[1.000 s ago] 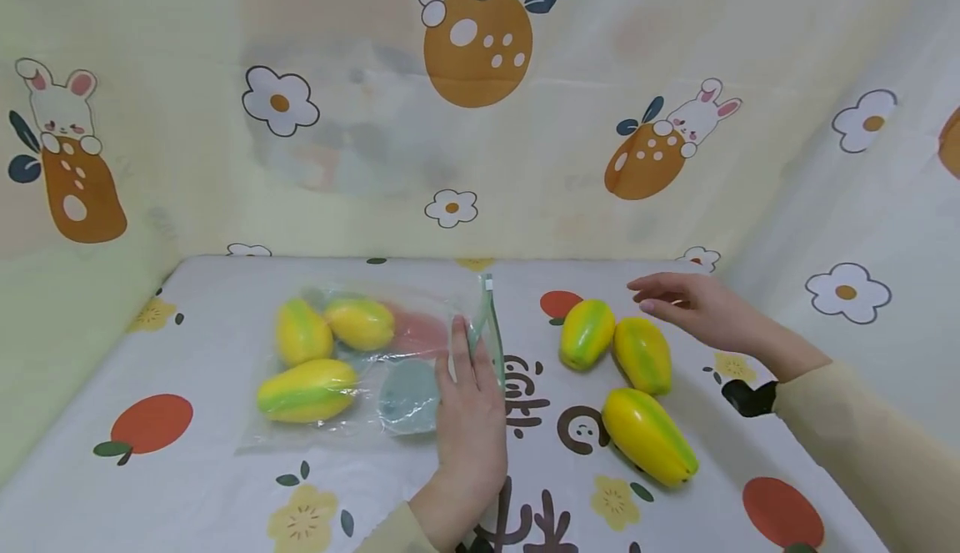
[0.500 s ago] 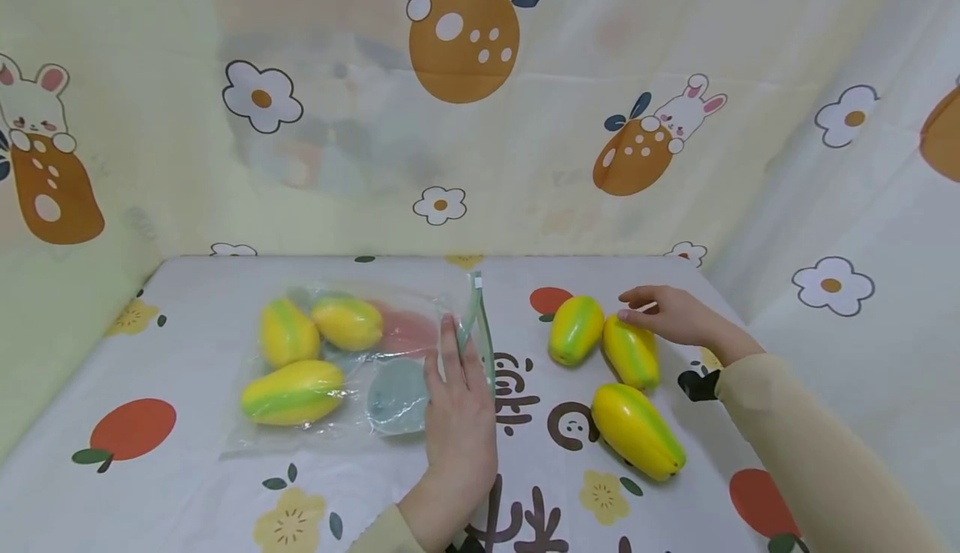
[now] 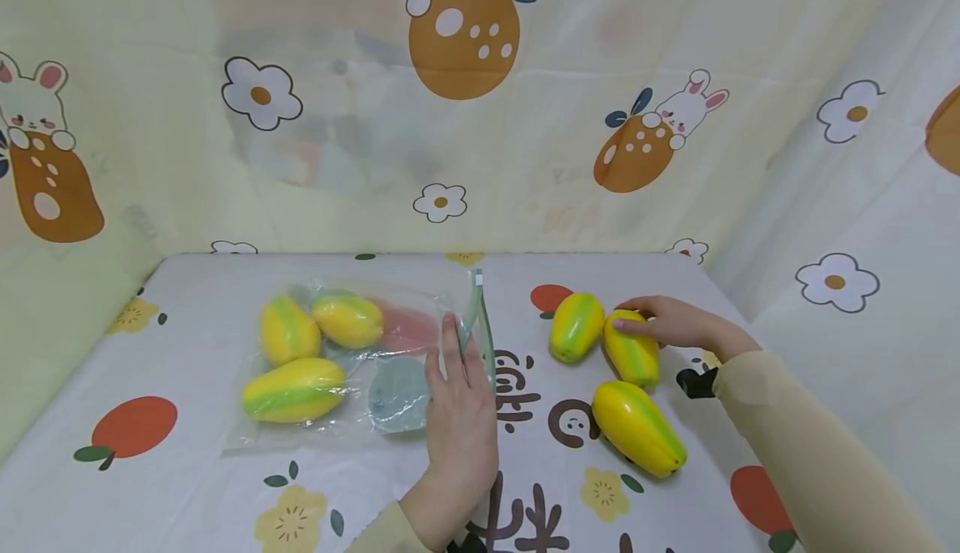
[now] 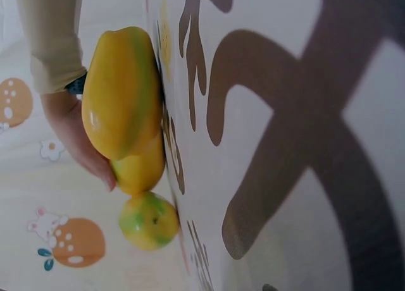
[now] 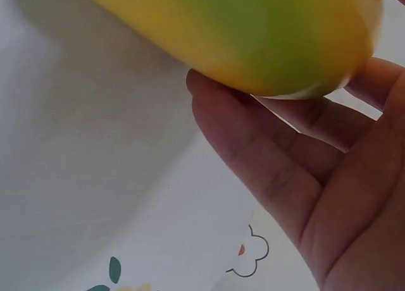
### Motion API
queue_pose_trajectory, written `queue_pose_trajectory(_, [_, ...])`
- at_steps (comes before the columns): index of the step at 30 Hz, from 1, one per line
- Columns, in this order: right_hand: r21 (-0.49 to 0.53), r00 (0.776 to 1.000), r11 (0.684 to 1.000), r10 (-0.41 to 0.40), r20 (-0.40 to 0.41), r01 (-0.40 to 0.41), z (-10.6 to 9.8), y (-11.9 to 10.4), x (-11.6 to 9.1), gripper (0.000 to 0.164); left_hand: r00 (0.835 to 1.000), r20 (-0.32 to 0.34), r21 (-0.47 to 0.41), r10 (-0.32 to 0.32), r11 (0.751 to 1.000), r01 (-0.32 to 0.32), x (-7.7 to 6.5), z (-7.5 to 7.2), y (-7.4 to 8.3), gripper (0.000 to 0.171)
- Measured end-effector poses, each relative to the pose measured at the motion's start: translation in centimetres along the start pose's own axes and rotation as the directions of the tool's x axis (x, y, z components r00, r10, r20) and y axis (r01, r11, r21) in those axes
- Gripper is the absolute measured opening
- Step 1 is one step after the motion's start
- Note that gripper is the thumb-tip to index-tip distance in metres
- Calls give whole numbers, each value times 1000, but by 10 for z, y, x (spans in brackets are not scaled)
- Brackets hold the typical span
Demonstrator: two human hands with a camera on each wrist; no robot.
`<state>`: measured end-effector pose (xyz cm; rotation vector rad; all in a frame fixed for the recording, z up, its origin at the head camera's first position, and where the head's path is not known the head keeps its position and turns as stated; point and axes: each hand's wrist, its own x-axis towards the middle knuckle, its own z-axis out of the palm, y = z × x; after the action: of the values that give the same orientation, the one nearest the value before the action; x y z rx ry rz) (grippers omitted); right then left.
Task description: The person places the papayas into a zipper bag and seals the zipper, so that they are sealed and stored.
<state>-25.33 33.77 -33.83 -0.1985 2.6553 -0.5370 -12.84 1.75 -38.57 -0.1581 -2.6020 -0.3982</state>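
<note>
My left hand (image 3: 461,419) rests with straight fingers on the open-end side of a clear zip bag (image 3: 360,436), beside its green zip strip (image 3: 483,311). Inside the bag lie three yellow-green papayas, one of them the long papaya (image 3: 294,390) at the front. Over on the right, my right hand (image 3: 678,321) curls its fingers and thumb round the upper end of the middle papaya (image 3: 633,357). In the right wrist view, the fingertips (image 5: 218,107) touch that papaya (image 5: 266,38) along its underside. Its neighbours are a papaya (image 3: 576,328) on the left and a larger papaya (image 3: 639,429) in front.
A white printed cloth (image 3: 180,503) covers the table. Behind it hangs a curtain (image 3: 337,203) with rabbits and flowers, and more curtain (image 3: 832,203) closes off the right side. Red and teal patches (image 3: 397,394) show at the bag.
My right hand has come down from above the table onto the middle papaya and gripped its upper end. The left hand stays on the bag. The head view has shifted slightly.
</note>
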Motion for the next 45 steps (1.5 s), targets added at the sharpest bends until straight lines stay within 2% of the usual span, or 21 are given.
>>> queue_pose_trajectory(6, [74,998,997,-29,-53,33,4,9,-2,72,1000,10,-4,-16,1000,16,0,-2,-6,92])
queue_pose_trajectory(10, [157,987,984,-58,-148,81,2,15,-4,64,999,14,1,-31,1000,31,-1,-2,-10,90])
queue_pose_trajectory(13, [201,968,971,-84,-235,133,-4,11,-9,58,999,21,20,-36,999,36,-2,-3,-13,92])
queue_pose_trajectory(16, [209,935,955,-135,-329,212,-11,-4,-16,56,999,33,36,-41,999,40,-3,-5,-17,93])
queue_pose_trajectory(19, [198,884,929,-208,-419,312,-15,-25,-23,56,998,51,49,-42,998,39,-3,-6,-19,93])
queue_pose_trajectory(22, [190,832,894,-276,-482,407,-16,-49,-29,54,997,62,66,-33,997,29,-1,-6,-18,92])
queue_pose_trajectory(24, [189,810,877,-298,-506,441,-15,-65,-34,52,998,60,93,-10,996,5,0,-4,-16,91])
queue_pose_trajectory(27, [161,807,890,-294,-513,427,-13,-87,-42,49,999,40,89,9,996,-12,2,-1,-9,90])
queue_pose_trajectory(30, [96,827,924,-279,-488,369,-4,-107,-46,50,1000,13,77,23,997,-24,4,1,-3,91])
queue_pose_trajectory(33, [32,839,936,-298,-455,350,11,-125,-44,52,999,30,72,30,997,-32,4,1,1,94])
queue_pose_trajectory(35, [7,840,931,-325,-436,364,22,-134,-40,53,997,69,95,42,994,-49,5,-2,4,94])
queue_pose_trajectory(38, [-22,822,907,-391,-414,420,39,-146,-31,54,993,103,129,52,989,-65,5,-4,7,91])
queue_pose_trajectory(42, [-53,789,866,-477,-388,497,59,-157,-18,54,994,81,166,68,983,-81,6,-2,11,90])
queue_pose_trajectory(44, [-39,784,853,-496,-374,521,69,-162,-13,55,995,71,171,74,982,-85,7,-2,12,92])
queue_pose_trajectory(45, [-14,793,855,-487,-367,519,74,-164,-10,55,995,71,176,73,981,-84,7,-2,12,94])
